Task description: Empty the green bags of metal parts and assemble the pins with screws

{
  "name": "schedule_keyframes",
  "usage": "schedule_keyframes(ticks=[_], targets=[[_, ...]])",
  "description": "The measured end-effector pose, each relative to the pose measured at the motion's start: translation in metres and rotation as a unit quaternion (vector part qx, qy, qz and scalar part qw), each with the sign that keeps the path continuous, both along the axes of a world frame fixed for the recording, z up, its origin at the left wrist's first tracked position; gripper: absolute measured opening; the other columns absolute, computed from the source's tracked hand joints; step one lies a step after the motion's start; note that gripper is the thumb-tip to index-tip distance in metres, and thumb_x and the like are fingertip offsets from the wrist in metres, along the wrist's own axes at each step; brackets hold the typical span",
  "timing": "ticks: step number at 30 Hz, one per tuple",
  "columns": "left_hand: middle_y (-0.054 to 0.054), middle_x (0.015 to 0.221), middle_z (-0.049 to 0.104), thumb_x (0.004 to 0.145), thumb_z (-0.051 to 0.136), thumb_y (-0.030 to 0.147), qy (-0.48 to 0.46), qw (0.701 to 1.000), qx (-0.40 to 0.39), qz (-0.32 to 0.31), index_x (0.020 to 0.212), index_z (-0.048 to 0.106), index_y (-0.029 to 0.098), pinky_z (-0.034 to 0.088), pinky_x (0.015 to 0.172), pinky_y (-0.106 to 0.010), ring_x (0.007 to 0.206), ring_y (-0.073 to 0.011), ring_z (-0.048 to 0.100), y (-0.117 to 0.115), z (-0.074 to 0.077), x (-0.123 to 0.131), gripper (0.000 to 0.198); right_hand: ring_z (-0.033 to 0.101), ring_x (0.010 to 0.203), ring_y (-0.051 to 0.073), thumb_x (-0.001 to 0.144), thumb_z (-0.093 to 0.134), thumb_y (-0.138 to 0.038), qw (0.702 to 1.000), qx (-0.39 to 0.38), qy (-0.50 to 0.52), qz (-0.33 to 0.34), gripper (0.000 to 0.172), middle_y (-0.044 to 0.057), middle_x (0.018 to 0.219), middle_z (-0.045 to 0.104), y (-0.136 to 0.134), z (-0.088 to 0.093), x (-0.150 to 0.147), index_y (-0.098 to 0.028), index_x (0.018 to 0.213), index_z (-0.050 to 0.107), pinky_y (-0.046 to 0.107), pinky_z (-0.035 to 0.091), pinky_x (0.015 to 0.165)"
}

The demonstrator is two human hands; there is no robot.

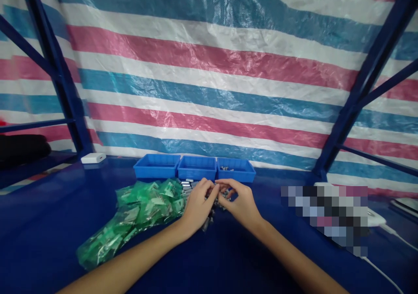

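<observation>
My left hand [200, 200] and my right hand [240, 200] meet over the middle of the blue table, fingertips close together. The fingers of both are bent and pinched; whatever lies between them is too small to make out. Under and around the hands lies a pile of small metal parts [225, 194], partly hidden by my fingers. Silver cylindrical pieces [187, 186] rest just beyond my left hand. Beside my left wrist, green plastic bags [146, 207] with contents inside are heaped. A few dark small pieces [206, 224] lie below the left palm.
Three blue bins stand in a row behind my hands: a left bin [156, 172], a middle bin [197, 173] and a right bin [243, 175] with small metal parts inside. A white box [93, 158] sits back left. Cables [383, 272] and a blurred-out object [329, 215] lie right.
</observation>
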State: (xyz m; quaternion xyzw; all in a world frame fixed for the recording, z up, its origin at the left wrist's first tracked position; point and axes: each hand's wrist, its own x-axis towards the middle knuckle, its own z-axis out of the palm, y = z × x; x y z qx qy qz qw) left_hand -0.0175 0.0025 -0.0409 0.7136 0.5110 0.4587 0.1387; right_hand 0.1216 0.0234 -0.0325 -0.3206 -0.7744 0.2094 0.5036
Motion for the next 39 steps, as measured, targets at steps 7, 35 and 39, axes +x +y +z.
schedule_keyframes(ticks=[7,35,39], targets=[[0.0,0.073,0.047,0.091,0.03,0.04,0.028,0.999,0.006,0.015,0.069,0.049,0.019,0.036,0.069,-0.027,0.074,-0.0143,0.048,0.003,-0.001,-0.002,0.037,0.059,0.066,0.013,0.074,0.056,-0.017,1.0,0.011,0.012,0.002,0.024,0.005,0.079,0.064,0.0,-0.001,0.0,-0.017,0.096,0.065,0.024,0.05,0.055],[-0.002,0.082,0.061,0.081,0.049,0.029,0.241,0.969,0.016,-0.048,0.079,0.064,0.022,0.033,0.08,-0.035,0.084,-0.0188,0.052,-0.004,-0.001,0.003,0.017,0.063,0.058,0.018,0.064,0.068,-0.043,0.963,-0.19,0.146,-0.119,0.035,0.007,0.063,0.068,0.065,-0.026,0.046,-0.011,0.079,0.069,0.029,0.052,0.054],[-0.002,0.08,0.06,0.081,0.047,0.027,0.238,0.97,0.024,-0.044,0.077,0.063,0.02,0.034,0.079,-0.034,0.082,-0.018,0.052,-0.005,0.0,0.003,0.017,0.066,0.071,0.021,0.065,0.068,-0.042,0.958,-0.202,0.17,-0.11,0.038,0.009,0.075,0.071,0.067,-0.019,0.05,-0.011,0.086,0.069,0.03,0.054,0.06]])
